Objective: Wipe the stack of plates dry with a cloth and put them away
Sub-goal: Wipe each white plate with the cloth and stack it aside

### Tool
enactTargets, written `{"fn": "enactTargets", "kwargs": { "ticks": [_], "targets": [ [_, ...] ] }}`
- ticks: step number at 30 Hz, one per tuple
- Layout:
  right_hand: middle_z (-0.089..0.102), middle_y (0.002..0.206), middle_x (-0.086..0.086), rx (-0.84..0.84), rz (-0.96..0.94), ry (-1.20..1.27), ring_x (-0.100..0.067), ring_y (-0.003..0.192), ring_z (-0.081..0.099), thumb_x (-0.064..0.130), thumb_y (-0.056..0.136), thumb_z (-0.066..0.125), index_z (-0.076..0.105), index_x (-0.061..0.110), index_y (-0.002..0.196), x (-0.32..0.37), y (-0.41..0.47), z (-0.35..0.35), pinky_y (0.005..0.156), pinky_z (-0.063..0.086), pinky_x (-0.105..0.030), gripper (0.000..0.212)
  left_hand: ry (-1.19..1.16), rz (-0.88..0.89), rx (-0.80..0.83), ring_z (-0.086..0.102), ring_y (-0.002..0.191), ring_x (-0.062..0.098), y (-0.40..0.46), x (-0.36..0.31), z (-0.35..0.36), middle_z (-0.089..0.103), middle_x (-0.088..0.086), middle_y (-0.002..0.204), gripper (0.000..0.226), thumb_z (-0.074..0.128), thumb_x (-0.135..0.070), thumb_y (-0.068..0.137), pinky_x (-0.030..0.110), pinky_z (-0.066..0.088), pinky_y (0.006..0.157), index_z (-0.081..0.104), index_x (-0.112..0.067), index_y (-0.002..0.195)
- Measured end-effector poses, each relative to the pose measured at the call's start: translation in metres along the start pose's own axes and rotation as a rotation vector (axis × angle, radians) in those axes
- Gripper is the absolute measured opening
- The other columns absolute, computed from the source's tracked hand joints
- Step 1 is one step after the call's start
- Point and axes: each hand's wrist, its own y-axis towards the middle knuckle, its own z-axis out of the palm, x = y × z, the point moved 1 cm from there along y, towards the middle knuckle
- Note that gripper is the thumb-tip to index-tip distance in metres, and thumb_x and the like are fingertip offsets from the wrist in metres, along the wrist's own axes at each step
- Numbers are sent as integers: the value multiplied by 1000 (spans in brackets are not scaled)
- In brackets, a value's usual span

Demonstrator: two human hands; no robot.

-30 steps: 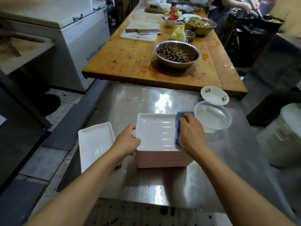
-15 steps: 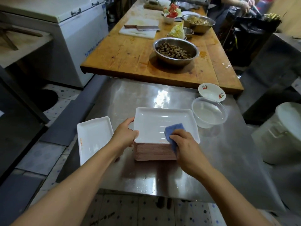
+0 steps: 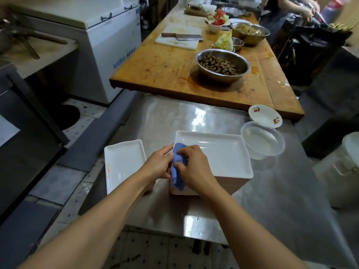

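Note:
A stack of white rectangular plates (image 3: 219,156) with pinkish edges stands on the steel table (image 3: 272,200). My right hand (image 3: 192,166) grips a blue cloth (image 3: 177,171) at the stack's near-left corner, the cloth hanging over the edge. My left hand (image 3: 157,166) holds the stack's left side, its fingers against the cloth. A single white rectangular plate (image 3: 122,162) lies apart to the left, overhanging the table's left edge.
A clear plastic bowl (image 3: 262,142) and a small patterned saucer (image 3: 265,115) sit right of the stack. Behind is a wooden table (image 3: 165,70) with a metal bowl of peanuts (image 3: 223,65), a cleaver and food. A white bucket (image 3: 347,167) stands at right.
My right hand has swept the cloth from the plate's far right edge, along the near edge, to its near-left corner beside my left hand. The left hand stays on the stack's side.

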Motion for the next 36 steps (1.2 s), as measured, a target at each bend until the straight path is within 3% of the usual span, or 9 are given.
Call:
{"fn": "enactTargets", "kwargs": {
  "ticks": [5, 10, 13, 17, 22, 25, 30, 33, 36],
  "targets": [
    [39, 137, -8, -5, -75, -132, -23, 123, 41, 9, 90, 56, 50, 6, 130, -14, 27, 0, 97, 38, -25, 41, 47, -16, -23, 50, 45, 6, -2, -2, 0, 55, 4, 71, 42, 30, -18, 102, 17, 42, 43, 43, -34, 139],
    [36, 146, -6, 15, -192, -421, -21, 130, 39, 18, 83, 69, 43, 8, 138, -30, 23, -6, 105, 36, -29, 62, 215, 22, -127, 55, 55, 12, -1, -3, 9, 59, 3, 84, 52, 54, -11, 90, 18, 43, 43, 41, -30, 137],
    [45, 138, -4, -53, -122, -562, -23, 118, 48, 20, 80, 67, 52, 10, 128, -50, 14, -32, 101, 37, -32, 51, 268, 27, -177, 57, 55, 16, 1, -3, 11, 56, 0, 76, 56, 54, -4, 83, 25, 48, 49, 45, -29, 132],
    [43, 135, -3, -93, 18, -634, -20, 121, 43, 19, 88, 52, 50, 13, 126, -81, -1, -70, 102, 31, -32, 39, 312, 31, -216, 57, 51, 15, 2, -2, 12, 55, -4, 72, 55, 51, -1, 82, 25, 49, 47, 47, -29, 130],
    [44, 128, -5, -43, 132, -419, -25, 115, 47, 16, 89, 55, 51, 6, 120, -71, -23, -60, 89, 45, -40, 33, 324, 32, -255, 57, 50, 16, 2, -1, 15, 55, -2, 71, 52, 50, 0, 80, 23, 44, 44, 49, -28, 123],
    [43, 135, -7, -2, -55, -337, -26, 123, 42, 15, 94, 46, 52, 7, 125, -52, -37, -39, 98, 36, -32, 32, 315, 18, -263, 57, 51, 17, 3, -1, 15, 57, 1, 75, 48, 50, 0, 80, 19, 40, 38, 49, -28, 118],
    [49, 133, -4, 31, -276, -277, -25, 117, 47, 6, 86, 53, 56, 12, 125, -29, -44, -20, 94, 42, -36, 39, 296, 22, -282, 54, 56, 18, 3, -1, 17, 57, 1, 79, 44, 51, -2, 80, 18, 40, 36, 51, -29, 115],
    [55, 127, -7, 36, -319, -297, -30, 111, 51, -3, 81, 53, 60, 10, 121, -36, -50, -30, 90, 43, -39, 43, 332, 21, -298, 54, 58, 18, 4, -1, 18, 57, 4, 83, 44, 51, -3, 82, 17, 38, 34, 50, -28, 119],
    [58, 119, -9, -40, -236, -398, -32, 106, 53, -5, 77, 52, 63, 7, 113, -59, -60, -55, 86, 36, -36, 39, 404, 23, -321, 56, 57, 18, 4, -1, 18, 56, 2, 79, 46, 48, -3, 81, 17, 37, 35, 51, -26, 121]
  ]
}}
